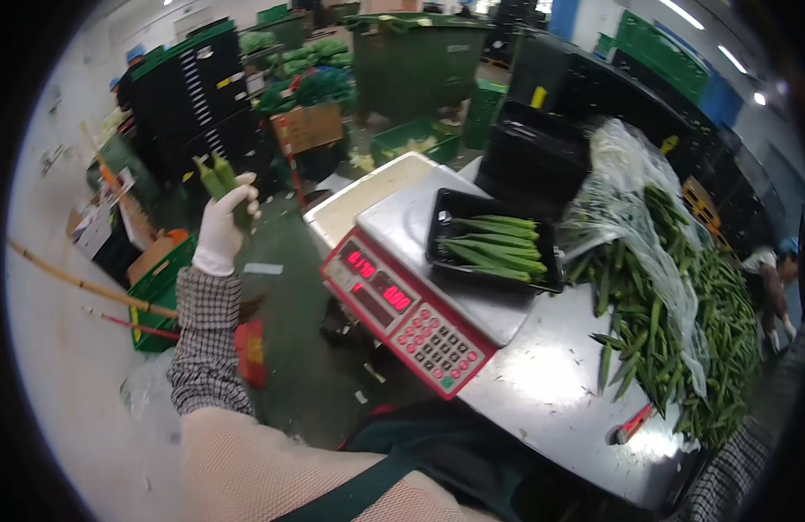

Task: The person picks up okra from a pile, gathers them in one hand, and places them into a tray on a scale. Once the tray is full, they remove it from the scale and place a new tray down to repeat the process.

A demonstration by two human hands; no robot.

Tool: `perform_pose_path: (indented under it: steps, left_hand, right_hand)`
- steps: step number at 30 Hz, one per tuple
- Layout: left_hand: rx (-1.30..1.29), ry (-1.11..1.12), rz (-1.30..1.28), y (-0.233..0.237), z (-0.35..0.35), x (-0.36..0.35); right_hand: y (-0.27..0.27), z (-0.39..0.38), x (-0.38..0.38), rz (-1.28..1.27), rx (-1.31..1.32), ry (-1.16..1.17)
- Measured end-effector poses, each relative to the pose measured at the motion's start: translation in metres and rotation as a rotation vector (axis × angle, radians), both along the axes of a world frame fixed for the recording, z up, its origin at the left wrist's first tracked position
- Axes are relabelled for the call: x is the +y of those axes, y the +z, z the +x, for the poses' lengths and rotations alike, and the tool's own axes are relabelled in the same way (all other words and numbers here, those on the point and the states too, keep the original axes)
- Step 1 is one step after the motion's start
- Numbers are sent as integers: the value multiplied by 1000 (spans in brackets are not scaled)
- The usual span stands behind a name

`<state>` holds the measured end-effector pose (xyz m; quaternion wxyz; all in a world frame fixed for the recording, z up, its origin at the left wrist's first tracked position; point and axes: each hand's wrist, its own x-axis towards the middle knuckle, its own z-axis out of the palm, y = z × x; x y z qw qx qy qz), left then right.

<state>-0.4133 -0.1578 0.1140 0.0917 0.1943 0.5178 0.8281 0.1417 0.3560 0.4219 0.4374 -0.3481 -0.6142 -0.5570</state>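
My left hand (224, 228), in a white glove, is raised at the left, away from the table. Its fingers are closed around a few green okra pods (214, 177), whose tips stick up above the fist. Of my right arm only a checked sleeve (733, 465) shows at the lower right; the hand itself cannot be made out. A black tray (446, 209) sits on the metal plate of a red digital scale (394, 317) with lit red figures. Several okra pods (498, 248) lie side by side in that tray. A large heap of okra (715, 322) spreads over the right of the table.
Clear plastic sheeting (637, 209) partly covers the heap. A red-handled cutter (633, 424) lies on the steel table (541, 374). Black trays (537, 152) are stacked behind the scale, beside a white foam box (333, 213). Another person (768, 287) stands at the far right. Crates and a green bin (415, 65) stand behind.
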Motion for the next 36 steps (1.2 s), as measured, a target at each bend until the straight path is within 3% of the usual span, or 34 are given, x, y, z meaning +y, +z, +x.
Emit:
perform_pose_path:
  steps: [2,5,7,8,9,11,13,16,18,19,20,21,24,26,28,31,34,36]
  left_hand:
    - [16,48,-55,3,3,13]
    - [76,61,-135,18,15,38]
    - [212,62,-196,27,11,54]
    - [275,62,-219,30,10,64]
    - [313,45,-195,35,10,78]
    - [459,60,-313,53,17,109]
    - [627,34,-373,67,22,142]
    - [944,-12,-436,82,31,202]
    - [965,-86,-638,92,43,238]
    - [1202,-11,-669,96,48,256]
    - [1440,59,-657,98,51,275]
    - [1448,33,-682,101,60,294]
    - [1500,2,-702,95,56,349]
    - [1513,-58,-795,88,40,379]
    - [1418,-133,-1039,82,30,401]
    - [1447,-59,-1174,93,44,401]
    - [1498,-38,-1099,89,38,406]
    - [1539,-25,-1107,89,37,407]
  right_hand:
    - [-1,-17,-19,66,57,84]
    - [18,-18,-26,-73,320,166]
    - [3,-52,-70,-236,282,268]
    - [-7,-66,-79,-315,258,318]
    - [-6,-50,-29,-149,96,340]
    - [-27,-68,-10,-27,-101,486]
    - [-62,-124,-70,-66,-183,669]
    - [-109,-163,-118,-311,-276,937]
    - [-155,-188,-139,-540,-392,1136]
    - [-176,-190,-153,-883,-463,1022]
    - [-196,-194,-157,-1010,-454,997]
    - [-217,-199,-153,-1033,-389,1032]
    - [-257,-211,-141,-1447,-215,777]
    - [-272,-222,-127,-1725,-202,760]
    - [-289,-234,-121,-1771,-103,793]
    - [-292,-248,-116,-1815,66,750]
    - [-324,-265,-100,-1858,-143,713]
    - [-359,-284,-84,-1832,-148,755]
